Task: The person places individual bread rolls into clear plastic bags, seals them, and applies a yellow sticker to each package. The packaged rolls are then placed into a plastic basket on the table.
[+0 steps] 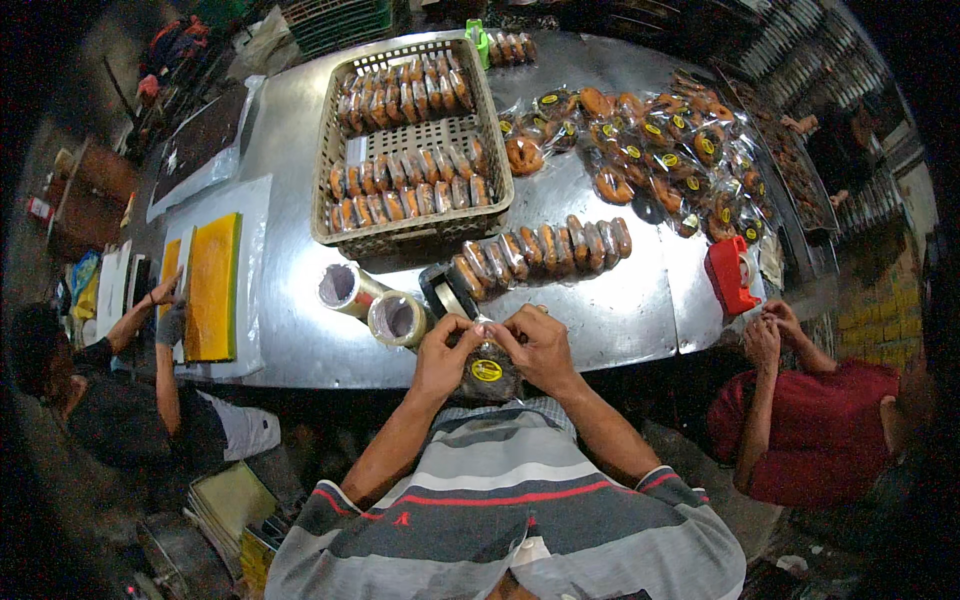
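Observation:
A chocolate doughnut in a clear plastic bag with a yellow round label (487, 372) hangs at the table's near edge, in front of my chest. Both hands pinch the gathered top of this bag: my left hand (443, 350) from one side, my right hand (540, 347) from the other, their fingertips almost meeting. Just beyond them stands a black tape dispenser (440, 290). Two wide rolls of tape (400, 322) are beside it on the left. Behind the dispenser, bagged doughnuts (545, 250) stand on edge in a double row.
A plastic crate (325, 150) holds rows of bagged doughnuts. Loose bagged doughnuts (665, 150) are heaped at the far right, near a red tape dispenser (733, 277). A co-worker in red (815, 425) works at right; another at left handles yellow slabs (212, 290) on the metal table (290, 330).

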The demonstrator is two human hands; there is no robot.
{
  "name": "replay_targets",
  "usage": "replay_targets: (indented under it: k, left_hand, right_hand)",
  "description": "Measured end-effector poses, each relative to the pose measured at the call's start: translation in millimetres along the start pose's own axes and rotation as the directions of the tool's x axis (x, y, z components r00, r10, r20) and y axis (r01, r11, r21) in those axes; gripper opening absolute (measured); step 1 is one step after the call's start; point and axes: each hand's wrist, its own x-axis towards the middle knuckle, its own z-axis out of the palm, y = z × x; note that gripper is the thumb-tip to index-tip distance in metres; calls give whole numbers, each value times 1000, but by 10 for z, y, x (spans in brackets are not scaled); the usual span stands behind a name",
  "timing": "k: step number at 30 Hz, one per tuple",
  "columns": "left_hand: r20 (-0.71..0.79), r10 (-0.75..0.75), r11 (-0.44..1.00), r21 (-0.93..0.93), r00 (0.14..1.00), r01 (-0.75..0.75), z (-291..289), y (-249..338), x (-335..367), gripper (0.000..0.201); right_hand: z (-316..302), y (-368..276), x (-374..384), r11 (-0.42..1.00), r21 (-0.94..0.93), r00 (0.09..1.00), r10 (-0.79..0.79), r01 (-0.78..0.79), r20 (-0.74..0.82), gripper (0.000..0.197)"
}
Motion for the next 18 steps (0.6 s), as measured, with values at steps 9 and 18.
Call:
replay_targets:
  k: [9, 18]
  left_hand:
    - [-406, 332, 943, 110, 851, -315, 234, -43, -227, 22]
    - [12, -216, 660, -735, 976, 155, -81, -301, -347, 44]
  right_hand:
    - [525, 128, -457, 418, 649, 770, 409, -635, 490, 52]
    - [776, 855, -94, 815, 42, 815, 573, -577, 82, 51]
